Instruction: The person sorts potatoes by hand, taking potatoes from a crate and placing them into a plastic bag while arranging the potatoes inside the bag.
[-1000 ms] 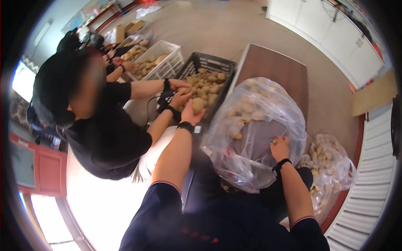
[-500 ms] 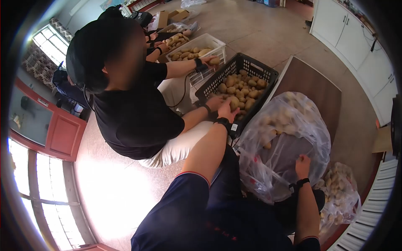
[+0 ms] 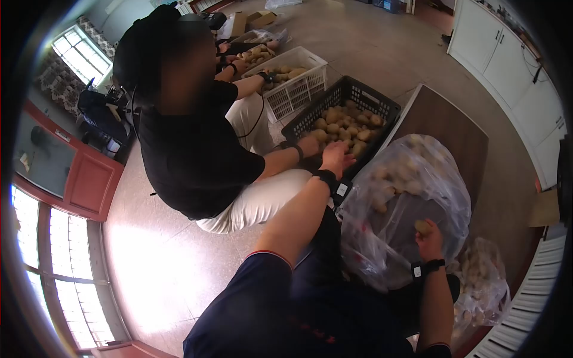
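Pinches single potato (image 3: 423, 227) btwn thumb & fingers of right hand (image 3: 430, 243), over open mouth of clear plastic bag (image 3: 371, 241) on brown desk (image 3: 444, 119); sees more potatoes thru plastic at far side. Reaches w/ left hand (image 3: 336, 159) over near side of black plastic crate (image 3: 373, 98), fingers loosely spread; can't tell if touching the loose potatoes (image 3: 352, 122) inside. Just beside it, see co-worker's hand (image 3: 308, 146). Note white plastic crate (image 3: 301, 95) beyond, w/ potatoes too, & second potato bag (image 3: 482, 280) at right.
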Motion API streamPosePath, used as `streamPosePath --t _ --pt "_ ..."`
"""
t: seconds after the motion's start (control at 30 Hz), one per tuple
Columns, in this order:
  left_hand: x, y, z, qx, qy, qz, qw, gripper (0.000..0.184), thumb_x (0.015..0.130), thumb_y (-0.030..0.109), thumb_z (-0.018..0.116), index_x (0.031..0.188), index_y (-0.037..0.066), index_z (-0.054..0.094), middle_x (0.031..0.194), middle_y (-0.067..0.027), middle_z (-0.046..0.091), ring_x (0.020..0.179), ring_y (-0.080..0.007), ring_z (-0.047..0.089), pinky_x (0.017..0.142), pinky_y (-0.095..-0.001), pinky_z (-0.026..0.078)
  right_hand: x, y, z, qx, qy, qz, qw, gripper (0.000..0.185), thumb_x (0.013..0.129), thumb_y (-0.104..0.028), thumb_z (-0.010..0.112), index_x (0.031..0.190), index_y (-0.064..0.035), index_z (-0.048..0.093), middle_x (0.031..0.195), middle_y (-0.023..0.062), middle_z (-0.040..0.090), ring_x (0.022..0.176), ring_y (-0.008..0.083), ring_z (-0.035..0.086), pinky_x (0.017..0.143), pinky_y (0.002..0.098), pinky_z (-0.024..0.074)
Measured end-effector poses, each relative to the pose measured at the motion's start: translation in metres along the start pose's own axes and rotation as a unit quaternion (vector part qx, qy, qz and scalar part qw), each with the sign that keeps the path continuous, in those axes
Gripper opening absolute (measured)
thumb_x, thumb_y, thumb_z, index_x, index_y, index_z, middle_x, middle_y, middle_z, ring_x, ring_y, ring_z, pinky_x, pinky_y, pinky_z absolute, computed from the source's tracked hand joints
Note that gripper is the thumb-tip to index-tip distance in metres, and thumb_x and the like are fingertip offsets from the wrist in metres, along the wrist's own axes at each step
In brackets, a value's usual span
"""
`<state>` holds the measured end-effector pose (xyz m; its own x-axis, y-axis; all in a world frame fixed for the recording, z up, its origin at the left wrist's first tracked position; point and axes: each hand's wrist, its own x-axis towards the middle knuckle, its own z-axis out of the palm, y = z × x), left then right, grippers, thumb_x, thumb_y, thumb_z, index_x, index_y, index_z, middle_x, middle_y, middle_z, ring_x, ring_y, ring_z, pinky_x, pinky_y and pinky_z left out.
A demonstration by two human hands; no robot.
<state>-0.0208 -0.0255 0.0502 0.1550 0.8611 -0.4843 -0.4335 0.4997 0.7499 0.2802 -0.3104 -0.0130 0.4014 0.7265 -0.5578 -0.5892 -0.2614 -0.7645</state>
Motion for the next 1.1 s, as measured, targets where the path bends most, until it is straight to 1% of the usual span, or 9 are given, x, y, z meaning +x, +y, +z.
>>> streamPosePath --t 0.03,0.1,0.17,0.4,0.47,0.6,0.77,0.87,1.1 --pt "-0.006 0.002 0.002 -0.003 0.001 -0.001 1.0 0.033 0.092 0.02 0.058 0.118 0.003 0.05 0.101 -0.0119 0.055 0.085 -0.0269 0.061 0.07 -0.0393 0.057 -0.003 -0.004 0.005 -0.003 0.0 0.001 1.0 0.038 0.088 -0.013 0.054 0.124 -0.0047 0.051 0.097 0.0072 0.061 0.069 0.0175 0.059 0.057 0.0282 0.0462" --pt "-0.013 0.0 0.011 0.051 -0.026 -0.02 0.998 0.032 0.092 0.023 0.059 0.116 0.003 0.05 0.1 -0.011 0.056 0.085 -0.0269 0.061 0.071 -0.0395 0.056 -0.004 -0.014 0.017 0.143 -0.025 0.032 0.989 0.04 0.089 -0.008 0.052 0.128 -0.0037 0.048 0.106 0.0101 0.062 0.085 0.0208 0.062 0.067 0.0298 0.0493" --pt "-0.011 -0.005 0.012 0.083 -0.095 -0.04 0.991 0.037 0.09 0.026 0.062 0.119 0.006 0.053 0.099 -0.0073 0.056 0.081 -0.0257 0.063 0.067 -0.0393 0.056 -0.007 -0.022 0.036 0.107 -0.084 -0.004 0.991 0.041 0.089 -0.005 0.052 0.129 -0.0036 0.047 0.113 0.0125 0.062 0.096 0.022 0.061 0.073 0.0312 0.0515" --pt "-0.034 -0.011 0.031 0.188 -0.201 -0.081 0.958 0.042 0.091 0.033 0.062 0.119 0.004 0.051 0.113 -0.0129 0.057 0.089 -0.0272 0.063 0.075 -0.0387 0.053 -0.017 -0.04 0.12 0.009 -0.134 -0.016 0.991 0.028 0.094 -0.017 0.057 0.119 -0.0043 0.056 0.103 0.0097 0.067 0.075 0.0186 0.065 0.062 0.0303 0.0524" --pt "-0.04 -0.012 0.036 0.222 -0.241 -0.096 0.94 0.043 0.092 0.034 0.061 0.121 0.004 0.051 0.111 -0.0124 0.058 0.089 -0.0266 0.063 0.074 -0.0381 0.052 -0.021 -0.044 0.141 -0.046 -0.135 0.013 0.99 0.032 0.095 -0.03 0.059 0.116 -0.0053 0.058 0.097 0.0076 0.066 0.07 0.0161 0.062 0.059 0.0289 0.0508" --pt "-0.048 -0.011 0.044 0.249 -0.269 -0.131 0.921 0.04 0.093 0.034 0.058 0.12 0.004 0.053 0.11 -0.0113 0.059 0.088 -0.0259 0.063 0.074 -0.0374 0.052 -0.011 -0.042 0.166 -0.088 -0.142 0.01 0.986 0.037 0.095 -0.041 0.058 0.106 -0.0065 0.06 0.081 0.0028 0.059 0.06 0.011 0.053 0.054 0.027 0.0475" --pt "-0.045 -0.014 0.048 0.229 -0.385 -0.192 0.873 0.038 0.095 0.037 0.057 0.116 0.006 0.056 0.1 -0.0055 0.062 0.08 -0.0176 0.062 0.07 -0.0314 0.051 0.002 -0.035 0.181 -0.115 -0.15 -0.007 0.982 0.034 0.096 -0.038 0.057 0.106 -0.0059 0.059 0.081 0.0032 0.059 0.062 0.0106 0.054 0.052 0.0258 0.0462" --pt "-0.033 -0.019 0.041 0.21 -0.397 -0.182 0.875 0.034 0.095 0.034 0.058 0.114 0.007 0.058 0.097 -0.0037 0.063 0.076 -0.0149 0.06 0.066 -0.0297 0.05 0.004 -0.032 0.185 -0.127 -0.156 -0.023 0.979 0.031 0.097 -0.035 0.056 0.106 -0.0053 0.059 0.082 0.0037 0.06 0.063 0.0109 0.055 0.053 0.0256 0.0463" --pt "-0.016 -0.009 0.024 0.141 -0.309 -0.154 0.928 0.027 0.093 0.022 0.062 0.115 0.007 0.057 0.099 -0.0061 0.063 0.075 -0.0171 0.06 0.063 -0.0315 0.051 0.007 -0.018 0.173 -0.168 -0.115 -0.037 0.978 0.021 0.097 -0.027 0.055 0.101 -0.007 0.06 0.083 0.0032 0.061 0.061 0.0115 0.055 0.053 0.0261 0.0458"
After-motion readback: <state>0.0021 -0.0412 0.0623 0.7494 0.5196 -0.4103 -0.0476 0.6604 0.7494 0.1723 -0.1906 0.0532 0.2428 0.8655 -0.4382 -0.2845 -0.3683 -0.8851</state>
